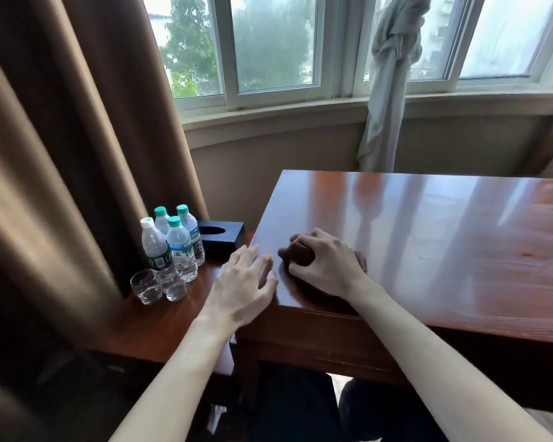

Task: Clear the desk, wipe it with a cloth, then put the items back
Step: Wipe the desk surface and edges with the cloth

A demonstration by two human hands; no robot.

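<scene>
The right hand rests on the near left corner of the worktop, its grip curled round a dark brown cloth bunched small under the fingers. The left hand hovers at the worktop's left edge with its grip spread and relaxed, fingertips touching or just above the wood; it holds nothing.

The cleared items stand on a lower side table to the left: four water bottles in a tight cluster, two glasses just in front of them, and a black tissue box behind. The glossy top carries nothing but the cloth and hands, so wiping looks to be the step in hand, with the return of the items not yet begun.

The risks lie mostly on the left. A wide sweep off that edge could carry a hand or forearm into the bottles, which stand close enough that one falling would likely take the others and the glasses with it. The wadded cloth covers little surface, so far and right areas may be missed, and streaks may remain on the polish.
</scene>
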